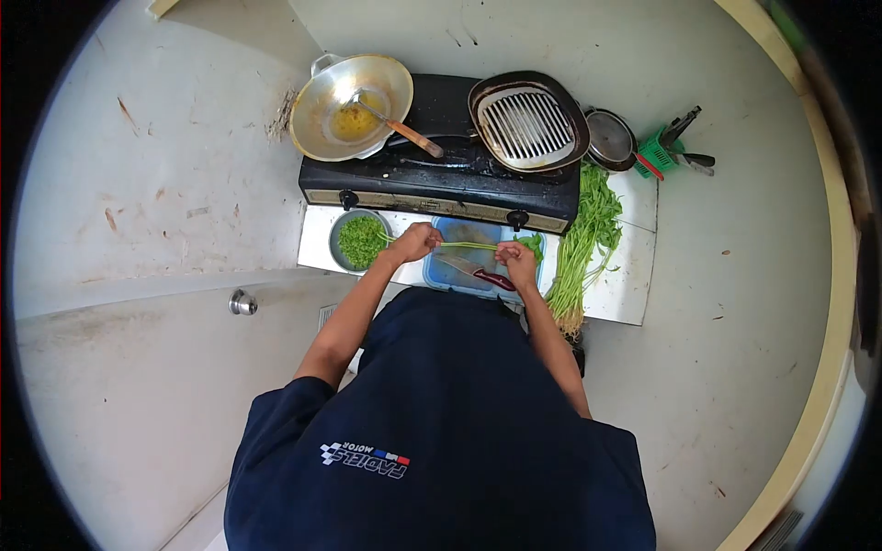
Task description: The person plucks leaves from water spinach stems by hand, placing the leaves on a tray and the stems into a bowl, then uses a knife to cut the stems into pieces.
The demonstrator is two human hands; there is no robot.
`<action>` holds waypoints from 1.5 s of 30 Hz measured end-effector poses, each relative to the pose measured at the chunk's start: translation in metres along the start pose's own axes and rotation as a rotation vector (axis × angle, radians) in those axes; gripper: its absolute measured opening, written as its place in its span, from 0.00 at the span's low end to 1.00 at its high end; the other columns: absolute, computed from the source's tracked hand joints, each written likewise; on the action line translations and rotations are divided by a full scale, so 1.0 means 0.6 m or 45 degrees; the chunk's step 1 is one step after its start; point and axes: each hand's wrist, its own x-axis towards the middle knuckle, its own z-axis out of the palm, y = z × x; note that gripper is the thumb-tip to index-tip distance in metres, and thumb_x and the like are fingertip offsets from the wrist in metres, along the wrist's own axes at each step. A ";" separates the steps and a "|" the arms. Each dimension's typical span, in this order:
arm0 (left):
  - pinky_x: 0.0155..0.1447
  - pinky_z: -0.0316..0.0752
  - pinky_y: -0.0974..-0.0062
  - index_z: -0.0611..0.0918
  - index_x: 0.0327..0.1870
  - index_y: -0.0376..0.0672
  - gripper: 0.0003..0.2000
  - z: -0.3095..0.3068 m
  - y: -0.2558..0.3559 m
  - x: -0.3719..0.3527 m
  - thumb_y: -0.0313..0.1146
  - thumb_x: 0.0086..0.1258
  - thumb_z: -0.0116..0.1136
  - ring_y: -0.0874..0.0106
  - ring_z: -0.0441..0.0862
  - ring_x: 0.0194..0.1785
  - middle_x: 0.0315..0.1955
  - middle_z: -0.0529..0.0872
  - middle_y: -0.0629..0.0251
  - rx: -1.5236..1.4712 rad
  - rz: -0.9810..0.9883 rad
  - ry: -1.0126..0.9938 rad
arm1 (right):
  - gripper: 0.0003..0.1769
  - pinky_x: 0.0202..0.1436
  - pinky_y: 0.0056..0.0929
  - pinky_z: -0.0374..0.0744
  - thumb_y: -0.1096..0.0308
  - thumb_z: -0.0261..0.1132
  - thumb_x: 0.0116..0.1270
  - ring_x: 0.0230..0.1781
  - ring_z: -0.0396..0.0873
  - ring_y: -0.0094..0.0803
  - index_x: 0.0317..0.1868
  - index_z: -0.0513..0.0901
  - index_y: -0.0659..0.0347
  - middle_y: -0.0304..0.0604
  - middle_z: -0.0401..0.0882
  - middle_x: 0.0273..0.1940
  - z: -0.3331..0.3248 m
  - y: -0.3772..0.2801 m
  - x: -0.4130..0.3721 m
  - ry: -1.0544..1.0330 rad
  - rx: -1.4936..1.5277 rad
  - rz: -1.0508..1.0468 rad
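Between my two hands stretches a thin bunch of green leafy stalks (469, 244), roughly level, with leaves at the right end. My left hand (415, 242) is closed around the left end of the stalks. At the leafy end, my right hand (517, 262) pinches them. Below lies a blue tray-like board (441, 273). A knife (491, 279) with a dark red handle rests on it, blade toward the left. Beside my left hand, a grey bowl (334, 246) holds finely chopped greens (362, 241).
A black gas stove (441, 184) stands behind the board, bearing a wok (312, 119) with a wooden-handled ladle (413, 136) and a grill pan (528, 124). Long rooted greens (588, 230) lie at right. A small pan (609, 138) and green utensil basket (654, 151) are beyond.
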 end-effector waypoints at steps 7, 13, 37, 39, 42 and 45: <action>0.53 0.82 0.57 0.88 0.37 0.42 0.06 0.001 0.002 0.031 0.23 0.62 0.61 0.53 0.89 0.45 0.35 0.90 0.52 0.099 -0.145 0.046 | 0.08 0.42 0.25 0.85 0.77 0.64 0.75 0.37 0.88 0.29 0.50 0.85 0.69 0.45 0.88 0.39 0.003 0.003 0.006 0.112 -0.006 -0.007; 0.49 0.81 0.60 0.87 0.36 0.41 0.08 0.021 -0.049 0.044 0.21 0.58 0.61 0.54 0.87 0.41 0.32 0.87 0.53 0.072 0.121 0.094 | 0.08 0.42 0.25 0.86 0.78 0.63 0.75 0.36 0.87 0.28 0.50 0.85 0.70 0.46 0.88 0.39 0.015 0.018 0.010 0.225 -0.072 -0.019; 0.50 0.78 0.54 0.83 0.35 0.40 0.03 0.029 -0.059 0.049 0.22 0.64 0.61 0.51 0.82 0.43 0.34 0.78 0.53 -0.081 0.280 0.078 | 0.20 0.56 0.50 0.78 0.71 0.70 0.63 0.51 0.79 0.55 0.55 0.78 0.62 0.53 0.77 0.48 0.105 -0.041 -0.180 0.181 -1.339 -0.280; 0.50 0.78 0.54 0.83 0.36 0.41 0.03 0.025 -0.058 0.046 0.22 0.65 0.61 0.50 0.82 0.42 0.34 0.78 0.53 -0.069 0.319 0.091 | 0.19 0.54 0.52 0.78 0.72 0.67 0.65 0.50 0.79 0.59 0.55 0.76 0.64 0.56 0.77 0.49 0.105 -0.031 -0.195 0.188 -1.300 -0.334; 0.50 0.78 0.53 0.83 0.37 0.41 0.03 0.021 -0.050 0.041 0.23 0.66 0.60 0.50 0.82 0.43 0.35 0.78 0.53 -0.054 0.323 0.073 | 0.17 0.53 0.55 0.77 0.70 0.64 0.68 0.50 0.78 0.64 0.53 0.72 0.68 0.62 0.77 0.47 0.109 -0.019 -0.217 0.235 -1.080 -0.154; 0.50 0.78 0.52 0.83 0.39 0.41 0.04 0.024 -0.043 0.035 0.23 0.68 0.59 0.48 0.82 0.44 0.36 0.77 0.52 -0.061 0.275 0.089 | 0.16 0.52 0.59 0.77 0.63 0.60 0.76 0.48 0.79 0.69 0.51 0.69 0.69 0.69 0.79 0.45 0.121 -0.023 -0.229 0.228 -1.087 -0.048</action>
